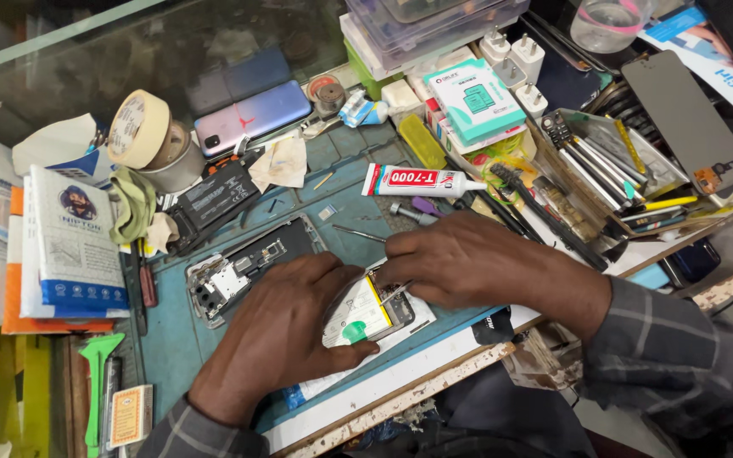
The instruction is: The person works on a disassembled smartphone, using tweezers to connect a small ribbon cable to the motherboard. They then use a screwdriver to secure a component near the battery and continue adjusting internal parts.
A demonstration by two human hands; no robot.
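My left hand [286, 326] lies flat on an opened phone [366, 312] on the blue mat, pressing down on its white battery with a green tab. My right hand [468, 259] rests on the phone's upper right edge, fingers closed on thin metal tweezers [358, 232] whose tip points left. A second opened phone frame [239, 271], with its circuit board bare, lies just left of my left hand.
A white glue tube [422, 181] lies beyond my hands. A black battery [214, 202], tape rolls [150, 136], a purple phone [252, 114], boxes [477, 97] and a tray of tools [604, 161] crowd the bench. Packets [69, 246] are stacked left.
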